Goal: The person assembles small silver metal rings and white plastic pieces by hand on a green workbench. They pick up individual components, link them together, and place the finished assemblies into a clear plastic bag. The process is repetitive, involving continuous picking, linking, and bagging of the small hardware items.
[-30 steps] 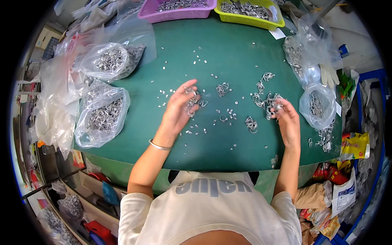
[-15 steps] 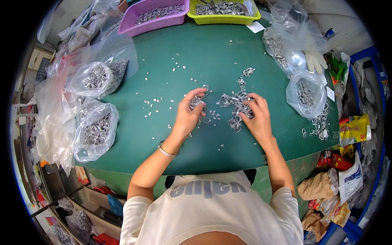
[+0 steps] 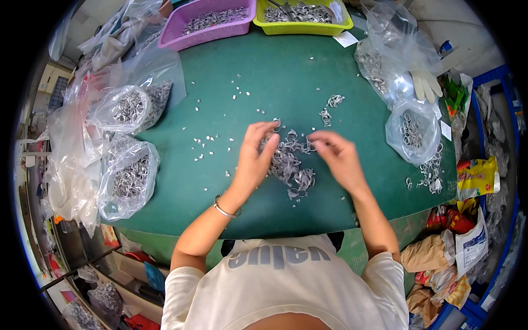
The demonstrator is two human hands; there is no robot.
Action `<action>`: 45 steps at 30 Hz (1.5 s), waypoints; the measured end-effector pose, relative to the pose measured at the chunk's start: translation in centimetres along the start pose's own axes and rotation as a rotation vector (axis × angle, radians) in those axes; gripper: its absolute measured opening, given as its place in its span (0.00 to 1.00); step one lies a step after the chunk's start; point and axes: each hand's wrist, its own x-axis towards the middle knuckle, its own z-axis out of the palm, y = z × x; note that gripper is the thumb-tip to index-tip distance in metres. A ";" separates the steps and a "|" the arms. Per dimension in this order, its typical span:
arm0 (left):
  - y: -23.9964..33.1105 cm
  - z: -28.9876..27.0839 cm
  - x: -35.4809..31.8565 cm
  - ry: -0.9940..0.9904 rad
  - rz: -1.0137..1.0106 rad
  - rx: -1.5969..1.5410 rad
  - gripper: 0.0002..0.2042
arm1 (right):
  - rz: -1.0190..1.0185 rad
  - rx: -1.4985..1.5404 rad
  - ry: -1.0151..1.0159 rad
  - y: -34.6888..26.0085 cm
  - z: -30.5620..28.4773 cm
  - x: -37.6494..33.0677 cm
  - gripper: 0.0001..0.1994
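A loose pile of small silver metal rings (image 3: 287, 165) lies on the green table between my hands. At the pile's left side, my left hand (image 3: 254, 153) curls its thumb and fingers round some rings; the palm side is partly hidden. My right hand (image 3: 340, 158), slightly blurred, is at the pile's upper right edge. Its fingertips are drawn together on a ring (image 3: 309, 144) there. Farther off, two small clusters of rings (image 3: 334, 100) lie apart from the pile. Tiny silver bits (image 3: 206, 144) are scattered left of my left hand.
Clear bags of rings stand at the left (image 3: 131, 176) and right (image 3: 411, 129). Loose rings (image 3: 431, 170) lie below the right bag. A purple basket (image 3: 206, 33) and a yellow-green basket (image 3: 302, 27) hold metal pieces at the far edge. A pale glove (image 3: 424, 85) rests at right.
The ring pile has shifted left and nearer to me, up against my left hand. My right hand has moved left with it. The far ring clusters now lie separate from the pile.
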 end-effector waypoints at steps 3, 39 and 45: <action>1.9 0.6 -0.8 -0.140 0.448 0.448 0.19 | -0.265 -0.638 0.328 0.3 -2.7 2.4 0.10; -2.0 -6.7 -4.1 0.224 0.052 -0.068 0.06 | -0.267 -0.793 0.178 -0.7 -1.1 -0.8 0.08; -1.5 -6.2 -4.1 0.246 0.206 0.211 0.13 | -0.457 -0.825 -0.274 -1.7 5.4 -3.1 0.14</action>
